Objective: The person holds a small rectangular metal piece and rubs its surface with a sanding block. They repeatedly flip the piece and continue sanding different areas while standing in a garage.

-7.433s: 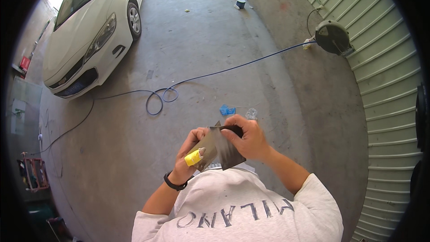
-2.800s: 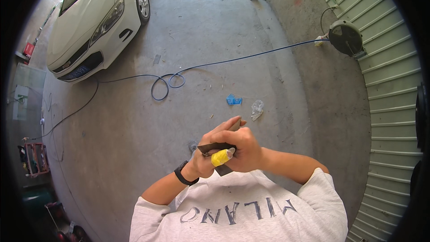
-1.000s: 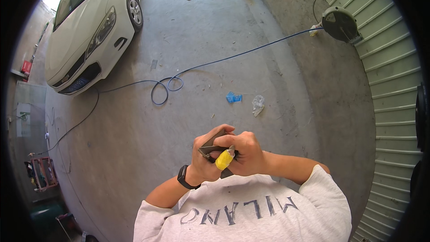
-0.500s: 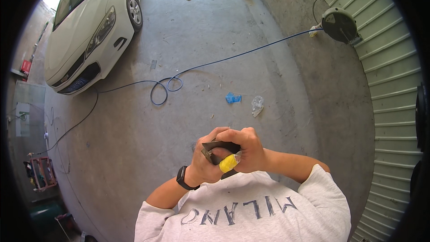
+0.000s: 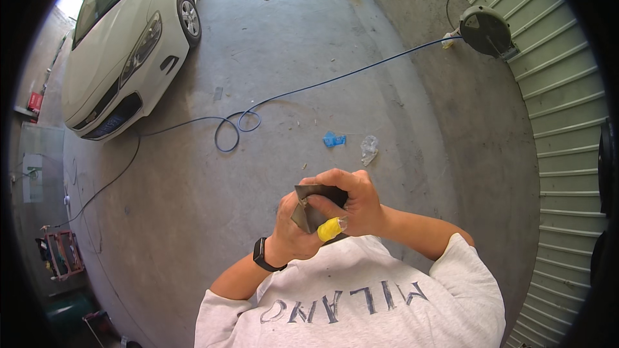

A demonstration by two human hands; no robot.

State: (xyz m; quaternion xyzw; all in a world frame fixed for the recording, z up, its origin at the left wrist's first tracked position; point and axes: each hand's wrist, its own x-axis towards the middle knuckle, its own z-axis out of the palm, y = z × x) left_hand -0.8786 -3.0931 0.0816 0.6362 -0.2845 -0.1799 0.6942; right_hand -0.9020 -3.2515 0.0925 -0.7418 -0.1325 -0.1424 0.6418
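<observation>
Both my hands are raised close together in front of my chest. Between them are thin dark grey flat pieces [image 5: 311, 218], like scraper blades, set at an angle to each other, with a small pale dab near their meeting edges. My left hand [image 5: 290, 227], below a black wristwatch strap, is closed round the left side of these pieces. A yellow wrap [image 5: 331, 229] covers what looks like my left thumb. My right hand [image 5: 365, 205] is curled over the far and right side, its thumb reaching inward across the grey surface. The lower parts are hidden by my fingers.
A white car [image 5: 119, 58] stands at the far left. A blue hose [image 5: 354, 69] crosses the concrete floor in loops from a wall reel [image 5: 485, 32]. Blue scrap [image 5: 334, 140] and clear plastic [image 5: 369, 149] lie ahead. A red rack [image 5: 64, 254] is at left.
Both hands have risen slightly away from my chest with the grey pieces. The pieces have tilted, showing more surface, and my right thumb has shifted across them. The view has moved a little.
</observation>
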